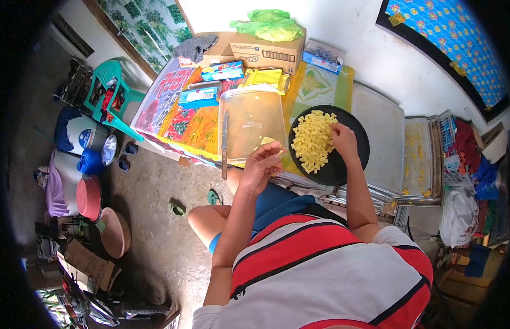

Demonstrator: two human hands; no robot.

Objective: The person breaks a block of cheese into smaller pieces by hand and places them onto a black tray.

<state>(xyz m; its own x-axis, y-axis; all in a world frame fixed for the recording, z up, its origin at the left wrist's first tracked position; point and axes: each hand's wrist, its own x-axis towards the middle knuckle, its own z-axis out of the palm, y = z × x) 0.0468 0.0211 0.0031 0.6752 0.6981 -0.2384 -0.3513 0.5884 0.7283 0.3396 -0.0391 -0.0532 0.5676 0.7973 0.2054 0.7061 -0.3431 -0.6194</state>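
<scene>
My left hand (262, 167) is raised at the near right corner of a clear plastic tray (249, 118), fingers curled round a pale yellow piece (267, 141) that shows past the fingertips. A knife (224, 142) lies along the tray's left side, its brown handle jutting over the near edge. To the right, a round black pan (354, 140) holds a heap of small yellow cubes (314, 137). My right hand (345, 141) is over the pan, fingers closed together at the right side of the heap. What its fingertips hold, if anything, is hidden.
Blue boxes (199, 97), a yellow slotted tray (266, 79) and a cardboard box (266, 52) stand at the back of the table. Stacked trays (375, 131) are right of the pan. A green chair (109, 90) and basins (89, 197) are at left.
</scene>
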